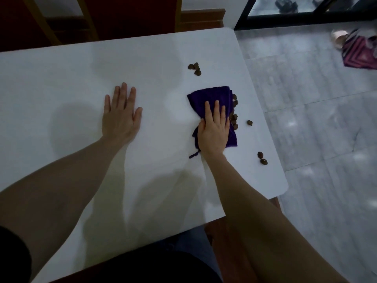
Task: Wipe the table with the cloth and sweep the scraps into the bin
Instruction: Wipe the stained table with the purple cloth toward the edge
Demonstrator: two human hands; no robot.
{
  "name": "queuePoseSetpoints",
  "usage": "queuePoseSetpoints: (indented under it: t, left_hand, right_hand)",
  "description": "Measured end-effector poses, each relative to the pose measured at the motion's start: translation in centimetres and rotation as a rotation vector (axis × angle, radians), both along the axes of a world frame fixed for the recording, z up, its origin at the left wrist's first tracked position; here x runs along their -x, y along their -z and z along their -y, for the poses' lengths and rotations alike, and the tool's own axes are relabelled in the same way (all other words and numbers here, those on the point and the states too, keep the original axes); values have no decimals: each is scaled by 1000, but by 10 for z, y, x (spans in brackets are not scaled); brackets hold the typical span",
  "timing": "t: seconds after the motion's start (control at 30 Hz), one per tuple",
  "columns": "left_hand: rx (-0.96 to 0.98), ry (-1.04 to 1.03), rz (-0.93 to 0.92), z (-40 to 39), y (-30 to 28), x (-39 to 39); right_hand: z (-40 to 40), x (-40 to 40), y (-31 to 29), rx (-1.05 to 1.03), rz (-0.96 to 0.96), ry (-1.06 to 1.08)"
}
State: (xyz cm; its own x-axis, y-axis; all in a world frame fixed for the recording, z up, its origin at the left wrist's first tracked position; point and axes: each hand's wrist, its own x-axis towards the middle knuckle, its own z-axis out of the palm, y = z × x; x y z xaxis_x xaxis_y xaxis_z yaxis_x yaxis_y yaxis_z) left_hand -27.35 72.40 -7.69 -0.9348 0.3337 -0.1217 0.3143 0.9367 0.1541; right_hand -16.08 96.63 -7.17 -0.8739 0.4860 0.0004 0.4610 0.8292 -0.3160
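A purple cloth (212, 97) lies bunched on the white table (71, 78) toward its right side. My right hand (214, 129) presses flat on the cloth, fingers pointing away from me. Several brown scraps (234, 111) are heaped against the cloth's right edge. More scraps lie loose: a small cluster (195, 68) farther back, one piece (249, 122) to the right, and two pieces (262, 158) close to the table's right edge. My left hand (120, 115) rests flat and open on the bare table, well left of the cloth. No bin is in view.
The table's right edge (265, 123) drops to a grey tiled floor (316, 129). A striped cloth item (361, 54) lies on the floor at far right. A wooden chair (67, 23) stands behind the table's far edge. A dark door frame (244, 15) is at the back right.
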Motion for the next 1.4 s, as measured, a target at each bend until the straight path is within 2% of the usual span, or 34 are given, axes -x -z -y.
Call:
queuePoseSetpoints:
  t: [0.23,0.4,0.57,0.73,0.9,1.03,1.17,1.4]
  left_hand:
    - [-12,1,10,0,-1,0]
    - [-23,0,11,-1,-2,0]
    - [-84,40,4,8,-4,12]
    - [-52,35,-45,23,-11,54]
    - [-40,32,-48,42,-10,88]
    - [-24,16,-40,48,-2,90]
    - [-22,11,-42,46,-2,90]
    - [-21,11,-29,48,-2,89]
  right_hand:
    - [-30,-34,-3,23,1,157]
    - [-32,-42,-3,35,-3,164]
    - [2,-42,-4,7,-20,-118]
    - [56,-1,-1,30,-65,-453]
    - [81,76,-1,-4,-34,-568]
    - [80,140,-2,-22,15,-533]
    - [65,188,-2,-42,73,-374]
    - [31,205,-6,-59,160,-116]
